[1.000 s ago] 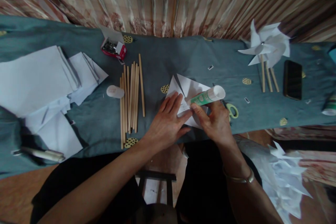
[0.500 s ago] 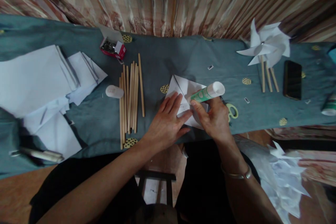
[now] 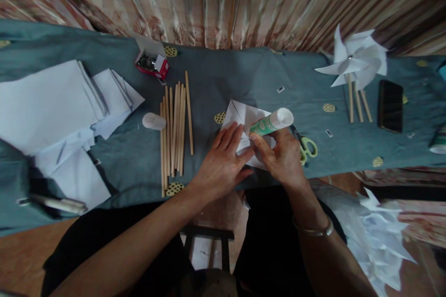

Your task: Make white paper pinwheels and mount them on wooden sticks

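Note:
A square of white paper [image 3: 256, 115] with crossing lines lies on the cloth in front of me. My left hand [image 3: 228, 155] rests on its left part, fingers stretched out. In my right hand [image 3: 284, 153] is a green and white glue stick [image 3: 270, 123], tilted, its lower end down at the middle of the paper. That lower end is partly hidden by my fingers. Just right of my right hand lie scissors [image 3: 308, 147] with light green handles, their blades partly covered. A white cap [image 3: 154, 121] sits left of the paper, beside a row of wooden sticks [image 3: 173, 130].
Stacked white paper [image 3: 52, 102] covers the left end. A red box of metal pieces [image 3: 152, 64] stands at the back. Paper pinwheels on sticks [image 3: 358, 58] and a phone [image 3: 390, 106] lie at right. A bag with pinwheels [image 3: 376, 236] is below the table edge.
My right hand and the glue stick have shifted slightly left across the paper, and more of the scissors shows. My left hand stays put on the paper.

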The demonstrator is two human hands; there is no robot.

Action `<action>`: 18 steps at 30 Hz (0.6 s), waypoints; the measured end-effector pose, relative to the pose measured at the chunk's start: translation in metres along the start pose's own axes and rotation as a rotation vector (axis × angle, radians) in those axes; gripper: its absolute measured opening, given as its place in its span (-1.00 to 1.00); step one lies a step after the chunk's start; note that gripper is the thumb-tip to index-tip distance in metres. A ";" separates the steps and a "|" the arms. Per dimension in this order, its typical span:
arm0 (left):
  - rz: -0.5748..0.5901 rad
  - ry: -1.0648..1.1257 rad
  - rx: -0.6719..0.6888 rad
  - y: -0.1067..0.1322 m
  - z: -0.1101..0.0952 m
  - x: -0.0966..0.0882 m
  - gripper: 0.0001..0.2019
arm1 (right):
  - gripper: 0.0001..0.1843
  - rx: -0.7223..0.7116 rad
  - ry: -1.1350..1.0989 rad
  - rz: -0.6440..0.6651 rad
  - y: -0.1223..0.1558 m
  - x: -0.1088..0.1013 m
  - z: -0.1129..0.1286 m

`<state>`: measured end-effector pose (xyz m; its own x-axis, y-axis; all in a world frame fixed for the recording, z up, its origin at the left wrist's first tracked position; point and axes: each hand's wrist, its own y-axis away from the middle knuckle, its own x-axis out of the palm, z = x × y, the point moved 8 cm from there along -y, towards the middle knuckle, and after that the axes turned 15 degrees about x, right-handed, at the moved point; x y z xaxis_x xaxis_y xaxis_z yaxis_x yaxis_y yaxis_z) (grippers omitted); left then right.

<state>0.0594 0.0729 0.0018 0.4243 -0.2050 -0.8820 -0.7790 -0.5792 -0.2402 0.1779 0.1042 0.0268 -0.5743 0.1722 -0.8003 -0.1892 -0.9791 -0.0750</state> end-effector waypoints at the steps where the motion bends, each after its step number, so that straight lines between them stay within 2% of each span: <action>1: -0.002 -0.001 0.001 0.000 0.000 0.000 -0.51 | -0.61 -0.006 0.002 0.006 0.001 0.000 0.001; 10: 0.006 -0.018 -0.015 0.000 0.000 -0.001 -0.51 | -0.61 -0.081 0.018 0.012 0.006 0.001 0.007; 18: -0.006 -0.016 -0.007 0.000 0.000 -0.001 -0.51 | -0.65 -0.074 0.038 0.074 0.005 0.001 0.008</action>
<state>0.0588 0.0727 0.0022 0.4217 -0.1886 -0.8869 -0.7731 -0.5859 -0.2430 0.1701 0.1008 0.0309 -0.5536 0.0961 -0.8272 -0.0868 -0.9946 -0.0574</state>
